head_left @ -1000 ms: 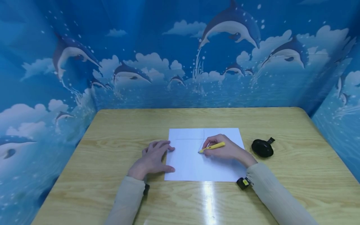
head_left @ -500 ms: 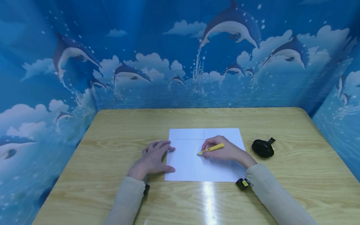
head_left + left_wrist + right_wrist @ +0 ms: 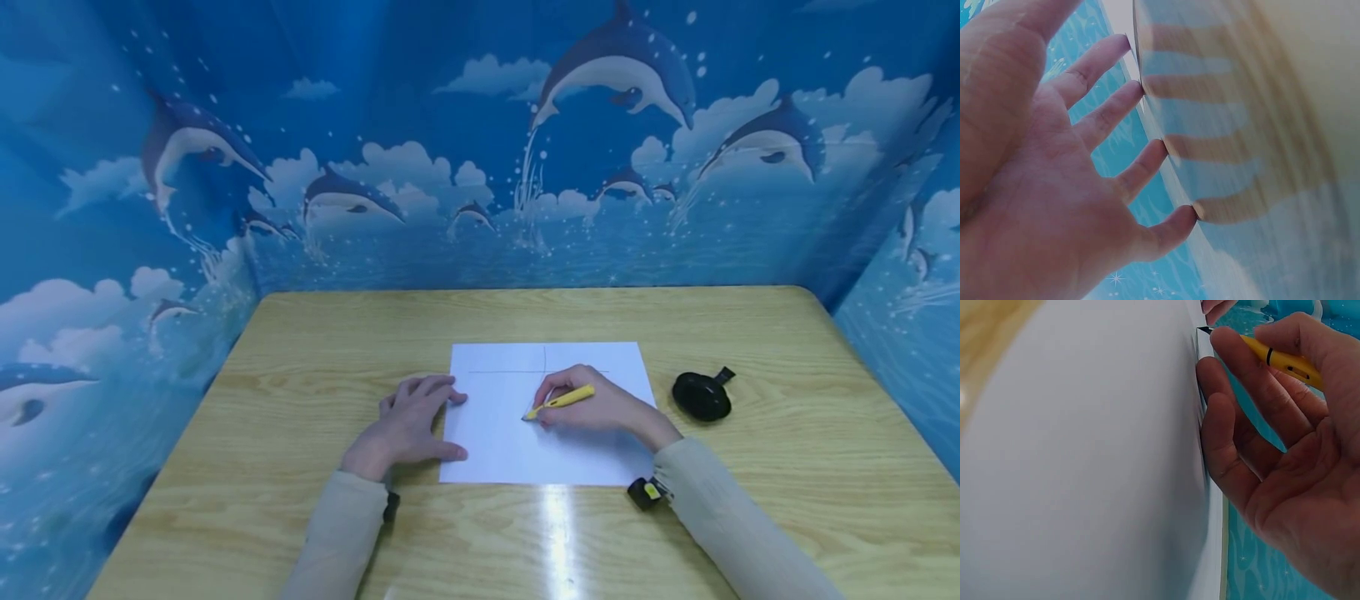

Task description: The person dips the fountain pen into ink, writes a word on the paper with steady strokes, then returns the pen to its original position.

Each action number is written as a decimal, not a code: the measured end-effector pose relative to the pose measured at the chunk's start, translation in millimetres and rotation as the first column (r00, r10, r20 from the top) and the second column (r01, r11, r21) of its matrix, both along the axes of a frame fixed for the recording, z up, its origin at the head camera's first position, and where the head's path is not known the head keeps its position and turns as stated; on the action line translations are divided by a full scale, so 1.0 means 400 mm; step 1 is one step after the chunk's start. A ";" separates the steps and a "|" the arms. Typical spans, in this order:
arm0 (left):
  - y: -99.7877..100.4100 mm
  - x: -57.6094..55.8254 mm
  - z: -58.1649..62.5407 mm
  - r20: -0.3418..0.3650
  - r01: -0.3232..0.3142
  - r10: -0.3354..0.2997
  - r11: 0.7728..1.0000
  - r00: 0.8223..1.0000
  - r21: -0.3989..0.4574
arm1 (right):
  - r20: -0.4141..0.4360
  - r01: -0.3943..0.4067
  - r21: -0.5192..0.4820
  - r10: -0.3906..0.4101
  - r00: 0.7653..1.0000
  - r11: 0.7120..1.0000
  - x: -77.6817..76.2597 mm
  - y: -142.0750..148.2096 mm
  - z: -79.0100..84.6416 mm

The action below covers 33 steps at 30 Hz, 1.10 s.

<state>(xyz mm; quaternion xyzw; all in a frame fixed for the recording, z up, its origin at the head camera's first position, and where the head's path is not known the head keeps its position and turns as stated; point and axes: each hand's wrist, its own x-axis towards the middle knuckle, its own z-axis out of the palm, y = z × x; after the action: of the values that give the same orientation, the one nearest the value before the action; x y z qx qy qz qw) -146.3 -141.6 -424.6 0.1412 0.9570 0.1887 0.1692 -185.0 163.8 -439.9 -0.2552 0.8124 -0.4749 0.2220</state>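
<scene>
A white sheet of paper (image 3: 487, 433) lies on the table in the head view, with thin dark lines on it: a long horizontal one crossed by a vertical one near the top. My right hand (image 3: 603, 407) pinches a yellow fountain pen (image 3: 573, 396) whose tip is at the paper. In the right wrist view the dark nib of that pen (image 3: 1297, 367) meets the sheet, and the lower fingers lie curled beside it. My left hand (image 3: 408, 425) rests with fingers spread at the sheet's left edge; the left wrist view shows its fingertips (image 3: 1186, 215) touching the tabletop.
Right of the paper sits a small black oval object (image 3: 701, 396) with a short tab. The wood-grain table (image 3: 337, 333) is backed by a blue curtain (image 3: 420, 242) printed with dolphins. A black wrist device (image 3: 645, 493) hangs by the right sleeve.
My right hand and the pen have slid slightly down and left over the paper, showing more of the horizontal line on the right. My left hand stays in place.
</scene>
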 end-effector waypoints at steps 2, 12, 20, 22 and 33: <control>0.000 0.000 0.000 0.001 0.000 0.000 1.000 1.000 -0.002 | 0.003 -0.005 -0.001 0.005 1.000 1.000 0.001 -0.001 0.002; 0.003 -0.003 0.001 0.005 -0.020 0.020 1.000 1.000 -0.011 | 0.033 -0.039 -0.025 0.040 0.999 0.999 0.006 -0.014 0.001; 0.003 0.000 0.001 0.001 -0.009 0.009 1.000 1.000 -0.001 | 0.062 -0.070 -0.044 0.073 0.995 0.997 0.011 -0.027 0.004; 0.003 0.000 0.002 -0.002 -0.008 0.008 1.000 1.000 -0.002 | 0.063 -0.079 -0.054 0.082 0.995 0.995 0.013 -0.029 0.004; -0.001 -0.004 -0.004 0.000 0.001 -0.001 1.000 1.000 0.002 | 0.079 -0.113 -0.077 0.119 0.990 0.991 0.019 -0.043 0.009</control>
<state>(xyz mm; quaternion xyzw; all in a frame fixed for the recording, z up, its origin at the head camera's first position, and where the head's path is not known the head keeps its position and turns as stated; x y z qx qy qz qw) -147.8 -141.9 -426.0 0.1419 0.9567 0.1895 0.1693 -177.3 146.8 -436.3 -0.2901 0.7686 -0.5003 0.2737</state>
